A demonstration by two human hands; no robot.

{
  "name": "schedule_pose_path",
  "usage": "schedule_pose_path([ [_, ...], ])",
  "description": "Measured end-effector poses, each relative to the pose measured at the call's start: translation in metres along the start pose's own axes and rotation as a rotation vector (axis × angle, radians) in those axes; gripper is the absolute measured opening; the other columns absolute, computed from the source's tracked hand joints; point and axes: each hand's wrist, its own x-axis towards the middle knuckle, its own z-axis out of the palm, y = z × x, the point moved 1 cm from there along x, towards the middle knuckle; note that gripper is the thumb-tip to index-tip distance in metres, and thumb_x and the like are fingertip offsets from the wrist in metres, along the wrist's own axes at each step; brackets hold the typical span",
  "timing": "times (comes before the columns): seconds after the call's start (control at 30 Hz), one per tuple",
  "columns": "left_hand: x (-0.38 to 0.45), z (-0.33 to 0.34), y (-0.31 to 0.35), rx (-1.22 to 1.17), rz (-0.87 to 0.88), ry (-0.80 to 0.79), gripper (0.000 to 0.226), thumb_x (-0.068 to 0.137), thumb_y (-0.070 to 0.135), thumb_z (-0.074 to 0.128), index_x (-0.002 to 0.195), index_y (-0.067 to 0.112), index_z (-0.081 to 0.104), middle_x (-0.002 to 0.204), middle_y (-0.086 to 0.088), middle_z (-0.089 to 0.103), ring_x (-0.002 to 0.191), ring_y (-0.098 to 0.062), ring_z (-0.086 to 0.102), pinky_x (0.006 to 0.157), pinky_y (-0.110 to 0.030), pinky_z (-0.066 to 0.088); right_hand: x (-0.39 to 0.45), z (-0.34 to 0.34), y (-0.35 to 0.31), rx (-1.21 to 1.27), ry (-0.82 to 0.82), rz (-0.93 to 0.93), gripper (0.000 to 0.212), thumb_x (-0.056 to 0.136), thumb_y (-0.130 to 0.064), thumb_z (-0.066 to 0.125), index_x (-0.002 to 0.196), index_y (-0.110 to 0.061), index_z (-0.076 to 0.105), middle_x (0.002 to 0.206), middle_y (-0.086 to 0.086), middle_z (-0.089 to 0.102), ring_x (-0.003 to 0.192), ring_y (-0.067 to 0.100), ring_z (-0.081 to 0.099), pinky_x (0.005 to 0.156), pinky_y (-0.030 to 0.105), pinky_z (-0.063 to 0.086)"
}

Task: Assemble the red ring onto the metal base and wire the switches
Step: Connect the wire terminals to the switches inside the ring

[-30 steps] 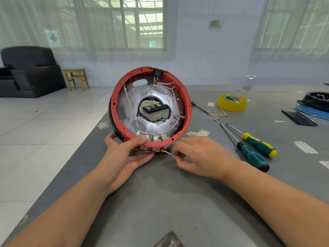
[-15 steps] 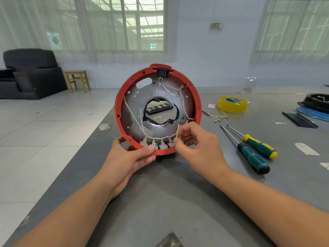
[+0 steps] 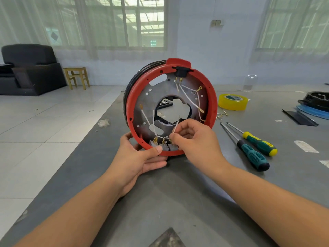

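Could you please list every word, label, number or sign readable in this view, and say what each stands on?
No text can be read here.
Yellow roll of tape: a green label on its top face carries print, too small and blurred to read.
Black panel seen through the metal base's centre hole: pale marks, illegible.
Green-and-yellow screwdriver handles: no readable brand shows.

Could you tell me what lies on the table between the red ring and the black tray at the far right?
In the head view, between the red ring and the black tray sit a yellow tape roll, a few loose wires and, nearer, two screwdrivers.
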Motion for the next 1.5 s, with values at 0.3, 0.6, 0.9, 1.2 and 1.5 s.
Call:
schedule_pose_path([
  [0.3,-0.0004,0.0037,-0.0042,0.053,0.01,-0.027,0.085,0.08,-0.012,0.083,0.133,0.038,0.04,0.131,-0.022,0.064,0.089,-0.047,0.078,0.069,-0.046,0.066,0.0025,-0.001,0.0001,-0.065,-0.066,0.068,0.015,0.086,-0.013,0.078,0.088,-0.021,0.065,0.073,-0.005,0.076,0.067,0.007,0.071,0.061,0.027,0.051],
  [0.6,-0.0023,0.006,-0.0021,0.068,0.01,-0.04,0.08,0.081,-0.013,0.081,0.131,0.035,0.041,0.131,-0.019,0.063,0.087,-0.045,0.078,0.067,-0.043,0.066,0.002,0.0014,0.0025,-0.122,-0.096,0.015,0.018,0.089,-0.017,0.078,0.089,-0.024,0.062,0.077,-0.01,0.074,0.065,-0.001,0.064,0.061,0.02,0.047],
  [0.9,-0.0019,0.0062,-0.0012,0.054,-0.001,-0.038,0.082,0.082,-0.014,0.08,0.134,0.035,0.041,0.13,-0.02,0.064,0.087,-0.045,0.078,0.067,-0.042,0.066,0.0016,0.0016,0.0032,-0.146,-0.096,-0.014,0.018,0.09,-0.016,0.078,0.089,-0.025,0.062,0.076,-0.013,0.074,0.069,0.0,0.067,0.059,0.013,0.048],
  [1.2,-0.003,0.0064,-0.0002,0.055,0.002,-0.037,0.08,0.081,-0.014,0.081,0.131,0.034,0.042,0.129,-0.019,0.065,0.087,-0.044,0.079,0.066,-0.041,0.066,0.0017,0.0012,0.0007,-0.256,-0.098,-0.047,0.013,0.09,-0.017,0.077,0.091,-0.027,0.068,0.078,-0.011,0.072,0.074,-0.001,0.068,0.062,0.01,0.05],
  [1.5,-0.0023,0.0074,-0.0005,0.056,-0.005,-0.036,0.076,0.081,-0.014,0.081,0.13,0.031,0.043,0.129,-0.02,0.065,0.086,-0.044,0.079,0.065,-0.038,0.065,0.0044,-0.0027,-0.0019,-0.492,-0.146,-0.115,0.016,0.091,-0.03,0.072,0.075,-0.029,0.072,0.061,-0.01,0.063,0.063,0.003,0.059,0.057,0.013,0.042],
])
